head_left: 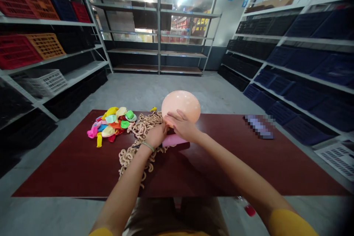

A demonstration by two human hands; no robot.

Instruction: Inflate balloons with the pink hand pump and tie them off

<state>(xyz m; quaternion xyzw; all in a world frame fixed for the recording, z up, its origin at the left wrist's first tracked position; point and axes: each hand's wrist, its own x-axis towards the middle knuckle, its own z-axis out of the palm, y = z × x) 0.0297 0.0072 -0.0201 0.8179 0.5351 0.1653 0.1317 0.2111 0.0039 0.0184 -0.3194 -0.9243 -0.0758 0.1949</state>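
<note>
An inflated peach-coloured balloon is held above the table, its lower left side towards me. My left hand, with a thin band at the wrist, is closed at the balloon's neck; the pinched part is hidden behind the fingers. My right hand lies against the balloon's near side, fingers along it and thumb side near the neck. Just under both hands is a pink cylinder-like object, partly covered, whose kind I cannot make out. Beige curled, rope-like pieces spread beneath and beside my left hand.
A heap of colourful deflated balloons lies on the left of the dark red table. On the right rests a blurred flat object. Shelves with crates stand left and right, and a metal rack is at the back.
</note>
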